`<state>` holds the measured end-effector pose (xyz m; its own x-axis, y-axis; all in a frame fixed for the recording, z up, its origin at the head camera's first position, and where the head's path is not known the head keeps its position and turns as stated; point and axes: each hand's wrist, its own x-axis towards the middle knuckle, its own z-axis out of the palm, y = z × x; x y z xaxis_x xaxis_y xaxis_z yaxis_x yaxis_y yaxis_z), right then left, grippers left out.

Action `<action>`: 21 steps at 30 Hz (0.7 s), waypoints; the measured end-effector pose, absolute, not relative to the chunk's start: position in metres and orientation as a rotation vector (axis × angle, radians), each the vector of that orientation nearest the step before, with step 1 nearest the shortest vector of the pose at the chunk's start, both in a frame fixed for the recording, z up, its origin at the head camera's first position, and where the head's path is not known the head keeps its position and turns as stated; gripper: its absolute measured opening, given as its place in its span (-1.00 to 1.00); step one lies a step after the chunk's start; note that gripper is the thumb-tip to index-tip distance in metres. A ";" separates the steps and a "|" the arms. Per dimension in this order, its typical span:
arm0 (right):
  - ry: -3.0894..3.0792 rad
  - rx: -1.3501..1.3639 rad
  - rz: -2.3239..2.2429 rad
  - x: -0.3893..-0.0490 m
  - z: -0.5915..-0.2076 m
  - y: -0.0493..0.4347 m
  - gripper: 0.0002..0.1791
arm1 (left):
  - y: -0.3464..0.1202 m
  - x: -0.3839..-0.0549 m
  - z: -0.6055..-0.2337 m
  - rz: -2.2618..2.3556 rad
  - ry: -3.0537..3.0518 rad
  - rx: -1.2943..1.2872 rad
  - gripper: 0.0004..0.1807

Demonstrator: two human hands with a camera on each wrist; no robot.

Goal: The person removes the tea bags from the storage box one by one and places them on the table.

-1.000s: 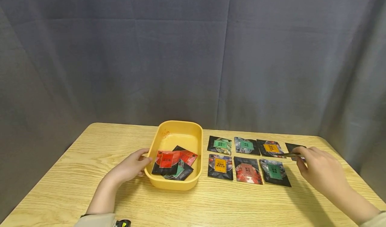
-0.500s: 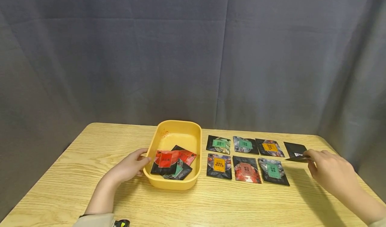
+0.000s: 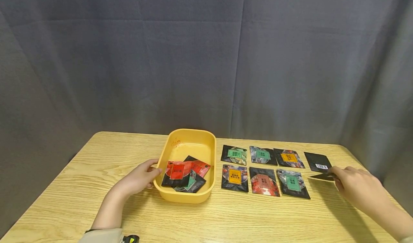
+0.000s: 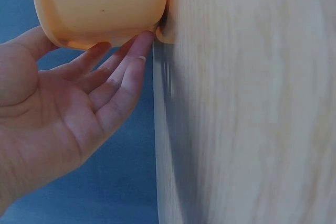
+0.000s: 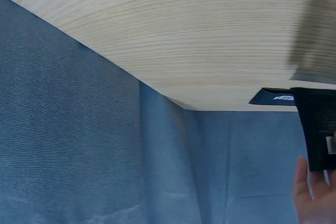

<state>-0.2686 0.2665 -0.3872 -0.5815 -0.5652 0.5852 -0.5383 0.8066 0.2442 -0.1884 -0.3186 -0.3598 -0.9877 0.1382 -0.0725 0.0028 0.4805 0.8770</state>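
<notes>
My left hand [image 3: 138, 176] holds the left side of a yellow plastic tray [image 3: 184, 199], thumb over the rim and fingers against the outer wall, as the left wrist view also shows. Inside lie several black sachets, a red-labelled sachet [image 3: 176, 173] on top. At the right, my right hand [image 3: 359, 187] pinches a black sachet [image 3: 322, 177], seen nearly edge-on and held above the table. Its dark back faces the right wrist view, where this sachet [image 5: 317, 124] is partly cut off. Just behind it, a sachet [image 3: 317, 160] lies back side up, a white barcode showing.
Two rows of sachets lie between tray and right hand. A green-labelled sachet [image 3: 293, 184] ends the front row; an orange-labelled sachet [image 3: 289, 158] lies behind it. A grey curtain [image 3: 206, 56] hangs behind the wooden table [image 3: 226, 221].
My right hand has drawn right and slightly nearer with its sachet, uncovering the barcoded sachet at the back right. The left hand and tray stay put.
</notes>
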 end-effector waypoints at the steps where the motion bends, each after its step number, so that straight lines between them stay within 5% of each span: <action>1: -2.317 0.826 -0.057 -0.269 -0.388 0.268 -0.86 | -0.319 -0.188 -0.360 1.532 2.586 0.123 -0.44; 21: -2.494 1.010 -0.077 -0.264 -0.408 0.277 -0.42 | -0.319 -0.189 -0.360 1.534 2.581 0.112 -0.43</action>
